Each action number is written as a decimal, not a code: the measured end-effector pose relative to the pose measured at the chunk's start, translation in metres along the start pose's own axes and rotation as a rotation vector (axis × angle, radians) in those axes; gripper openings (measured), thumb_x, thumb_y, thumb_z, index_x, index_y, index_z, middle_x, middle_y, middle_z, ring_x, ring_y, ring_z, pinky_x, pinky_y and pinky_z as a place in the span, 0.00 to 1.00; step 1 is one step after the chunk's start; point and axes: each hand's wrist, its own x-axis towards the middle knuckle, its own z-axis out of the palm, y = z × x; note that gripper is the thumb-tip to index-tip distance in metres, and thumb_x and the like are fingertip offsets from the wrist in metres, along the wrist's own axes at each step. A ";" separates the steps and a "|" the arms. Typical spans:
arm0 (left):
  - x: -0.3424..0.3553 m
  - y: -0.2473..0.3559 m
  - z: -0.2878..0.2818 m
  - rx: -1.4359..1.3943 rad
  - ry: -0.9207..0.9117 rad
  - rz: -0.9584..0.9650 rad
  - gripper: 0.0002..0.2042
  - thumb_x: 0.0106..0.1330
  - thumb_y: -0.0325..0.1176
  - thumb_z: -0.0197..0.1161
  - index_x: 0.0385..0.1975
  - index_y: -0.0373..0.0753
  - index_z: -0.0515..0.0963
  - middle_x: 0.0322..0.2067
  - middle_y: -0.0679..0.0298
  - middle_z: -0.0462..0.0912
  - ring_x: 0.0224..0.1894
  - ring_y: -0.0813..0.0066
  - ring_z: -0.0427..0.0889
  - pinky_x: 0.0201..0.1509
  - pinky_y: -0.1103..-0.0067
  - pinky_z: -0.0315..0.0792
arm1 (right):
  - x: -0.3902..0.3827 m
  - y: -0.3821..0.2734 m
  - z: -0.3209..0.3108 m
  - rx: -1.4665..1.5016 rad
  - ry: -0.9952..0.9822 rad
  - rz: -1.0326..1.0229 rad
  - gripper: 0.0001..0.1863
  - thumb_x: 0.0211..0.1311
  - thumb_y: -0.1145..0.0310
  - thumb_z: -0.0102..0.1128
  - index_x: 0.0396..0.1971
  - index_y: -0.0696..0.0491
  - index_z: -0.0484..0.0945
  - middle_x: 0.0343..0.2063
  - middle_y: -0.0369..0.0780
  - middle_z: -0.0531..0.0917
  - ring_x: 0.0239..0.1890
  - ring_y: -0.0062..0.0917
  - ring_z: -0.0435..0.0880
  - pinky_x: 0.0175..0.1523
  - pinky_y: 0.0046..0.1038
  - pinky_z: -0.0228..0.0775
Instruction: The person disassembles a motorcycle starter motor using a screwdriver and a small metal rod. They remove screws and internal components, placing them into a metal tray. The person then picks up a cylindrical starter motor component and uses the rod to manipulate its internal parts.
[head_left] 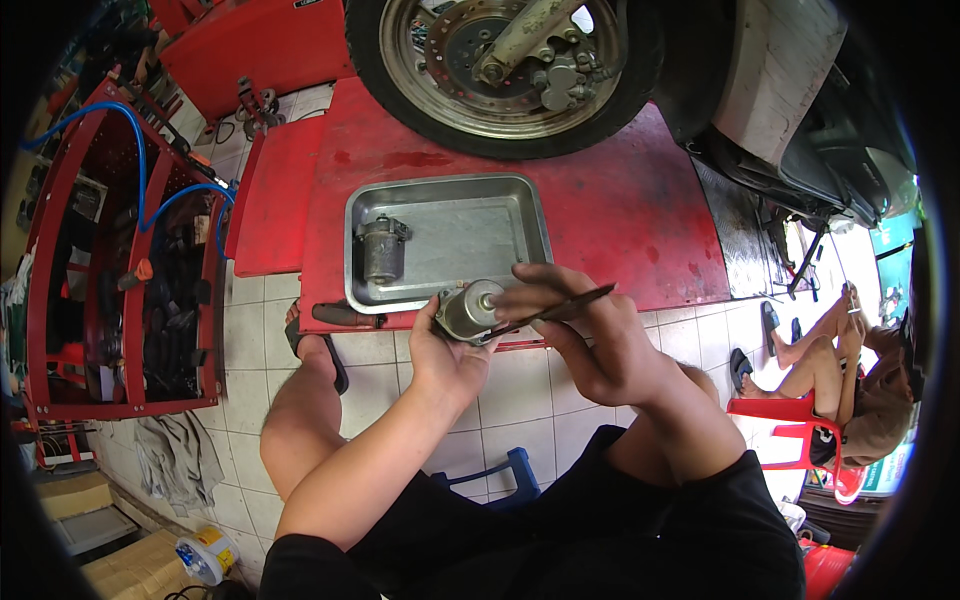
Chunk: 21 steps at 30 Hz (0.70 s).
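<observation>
My left hand (450,355) cradles a silver metal cylinder (468,310) with a small round boss on its end, just below the steel tray's near rim. My right hand (595,340) is beside it, holding a slender dark tool (590,299) that slants down toward the cylinder; its fingertips are at or very near the cylinder's end, and whether they touch cannot be told. In the steel tray (470,186) a second, dirtier cylindrical motor (383,250) lies at the left side.
A red work platform (620,240) carries the tray beneath a motorcycle's front wheel (420,115). A red tool cart (75,260) with a blue hose (140,150) stands left. My legs straddle a blue stool (520,470). Another person (875,380) sits on a red chair (760,408) at right.
</observation>
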 end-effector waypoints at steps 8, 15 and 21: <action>-0.003 -0.001 0.003 0.025 0.018 -0.012 0.22 0.77 0.48 0.43 0.62 0.42 0.70 0.62 0.57 0.75 0.67 0.58 0.71 0.73 0.55 0.60 | 0.001 -0.003 -0.002 -0.026 0.003 0.062 0.25 0.60 0.79 0.68 0.57 0.61 0.71 0.38 0.46 0.88 0.42 0.36 0.90 0.45 0.32 0.82; 0.001 0.001 -0.003 0.011 0.003 -0.014 0.22 0.78 0.46 0.41 0.58 0.38 0.73 0.58 0.56 0.78 0.62 0.57 0.76 0.68 0.55 0.69 | -0.002 -0.005 -0.014 0.081 -0.160 0.132 0.28 0.62 0.79 0.66 0.61 0.60 0.68 0.40 0.45 0.88 0.44 0.39 0.90 0.47 0.34 0.82; 0.006 0.000 -0.008 0.041 -0.006 -0.027 0.23 0.77 0.48 0.41 0.60 0.39 0.71 0.59 0.54 0.77 0.64 0.55 0.74 0.70 0.56 0.65 | 0.003 -0.007 0.001 0.108 -0.008 0.111 0.27 0.60 0.76 0.70 0.59 0.57 0.72 0.35 0.43 0.89 0.43 0.37 0.90 0.46 0.31 0.82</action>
